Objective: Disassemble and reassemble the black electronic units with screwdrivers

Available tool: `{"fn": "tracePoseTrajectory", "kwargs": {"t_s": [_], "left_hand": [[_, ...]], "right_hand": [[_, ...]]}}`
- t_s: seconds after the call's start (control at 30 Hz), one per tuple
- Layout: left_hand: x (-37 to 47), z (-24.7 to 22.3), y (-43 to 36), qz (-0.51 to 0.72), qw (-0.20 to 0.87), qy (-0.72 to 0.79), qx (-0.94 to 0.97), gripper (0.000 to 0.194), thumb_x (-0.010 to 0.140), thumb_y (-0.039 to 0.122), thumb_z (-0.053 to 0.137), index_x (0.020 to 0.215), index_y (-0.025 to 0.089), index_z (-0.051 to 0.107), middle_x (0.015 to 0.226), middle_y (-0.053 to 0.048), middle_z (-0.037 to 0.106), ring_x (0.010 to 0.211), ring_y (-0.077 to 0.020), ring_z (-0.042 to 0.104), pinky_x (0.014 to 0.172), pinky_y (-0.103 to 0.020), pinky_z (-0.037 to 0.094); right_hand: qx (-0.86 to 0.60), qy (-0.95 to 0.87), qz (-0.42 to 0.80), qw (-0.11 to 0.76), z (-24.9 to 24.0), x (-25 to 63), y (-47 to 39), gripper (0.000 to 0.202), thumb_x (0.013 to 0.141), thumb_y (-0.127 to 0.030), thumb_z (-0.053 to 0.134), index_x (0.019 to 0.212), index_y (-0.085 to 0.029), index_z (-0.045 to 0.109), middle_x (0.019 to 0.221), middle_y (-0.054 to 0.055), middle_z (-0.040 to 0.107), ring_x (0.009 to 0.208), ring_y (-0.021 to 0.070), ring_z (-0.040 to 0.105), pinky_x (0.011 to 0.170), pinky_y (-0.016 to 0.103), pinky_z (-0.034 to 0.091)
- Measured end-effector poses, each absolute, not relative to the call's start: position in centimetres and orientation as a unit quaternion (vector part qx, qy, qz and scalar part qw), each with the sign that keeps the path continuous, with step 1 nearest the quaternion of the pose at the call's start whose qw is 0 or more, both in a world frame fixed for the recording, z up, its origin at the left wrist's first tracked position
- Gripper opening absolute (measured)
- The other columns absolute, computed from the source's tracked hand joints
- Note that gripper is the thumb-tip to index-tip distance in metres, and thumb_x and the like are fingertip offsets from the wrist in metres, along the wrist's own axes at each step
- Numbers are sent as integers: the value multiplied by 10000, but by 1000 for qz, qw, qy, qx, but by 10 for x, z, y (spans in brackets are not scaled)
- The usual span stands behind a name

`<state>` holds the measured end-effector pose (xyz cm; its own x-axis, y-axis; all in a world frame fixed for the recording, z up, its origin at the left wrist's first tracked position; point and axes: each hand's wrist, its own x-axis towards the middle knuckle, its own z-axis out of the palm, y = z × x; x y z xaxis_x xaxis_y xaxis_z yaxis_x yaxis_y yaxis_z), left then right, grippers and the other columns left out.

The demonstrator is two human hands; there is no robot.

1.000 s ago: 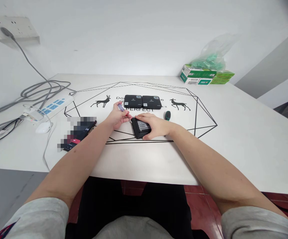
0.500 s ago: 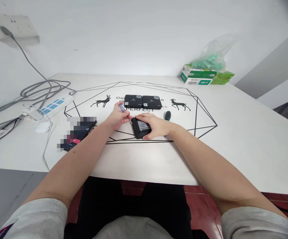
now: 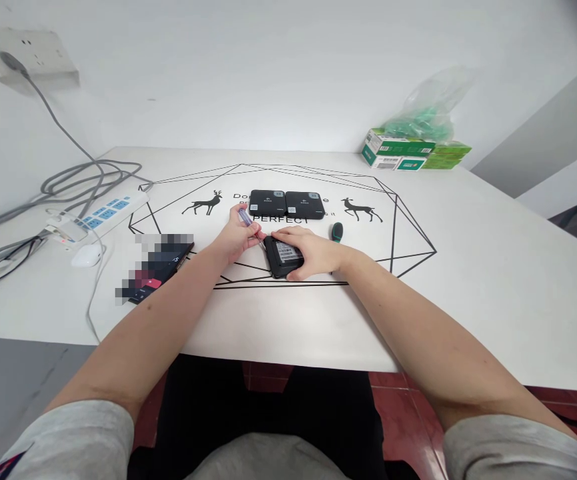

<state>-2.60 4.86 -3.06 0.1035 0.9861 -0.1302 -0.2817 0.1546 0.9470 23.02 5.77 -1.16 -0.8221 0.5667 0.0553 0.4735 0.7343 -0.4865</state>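
A black box (image 3: 277,264) with a white label lies on the white table, its label side up. My right hand (image 3: 313,252) is wrapped round its right side, thumb at the near edge and fingers over the far edge. My left hand (image 3: 238,237) is closed on a screwdriver (image 3: 244,217) with a clear purplish handle; its thin shaft slants down to the box's left edge. Whether the tip sits in a gap is too small to tell. Behind the box, two similar black boxes (image 3: 267,203) (image 3: 305,205) lie side by side. A dark green-handled tool (image 3: 337,232) is right of my right hand.
A phone (image 3: 161,267), partly pixelated, lies beside my left forearm. Further left are a power strip (image 3: 103,217), a white charger (image 3: 86,255) and coiled grey cables (image 3: 81,183). Green and white cartons (image 3: 398,150) with a plastic bag (image 3: 426,113) stand at the back right.
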Motion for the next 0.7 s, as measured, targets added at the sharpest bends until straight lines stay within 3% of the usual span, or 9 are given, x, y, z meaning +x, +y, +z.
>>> {"fn": "tracePoseTrajectory", "kwargs": {"t_s": [0.4,0.57,0.7], "left_hand": [[-23,-27,43,503,620,445,406,763,915,32,768,1476,315,335,837,107,652,774,-103,716,1029,-403,569],[-24,-24,45,498,627,444,401,759,909,11,759,1471,310,344,835,102,657,754,-108,716,1014,-402,576],[-25,-25,46,500,631,439,399,743,917,14,758,1471,302,354,833,91,660,755,-118,726,986,-391,584]], "right_hand": [[-291,-923,230,98,-10,229,55,1136,686,-516,881,1675,-135,473,1689,220,510,1566,466,468,1333,667,344],[-279,-926,230,107,-12,230,56,1095,693,-520,883,1662,-188,496,1666,198,538,1547,466,491,1311,685,368],[-285,-927,226,97,-13,229,57,1119,695,-543,866,1664,-131,486,1673,221,519,1566,459,469,1339,660,337]]}}
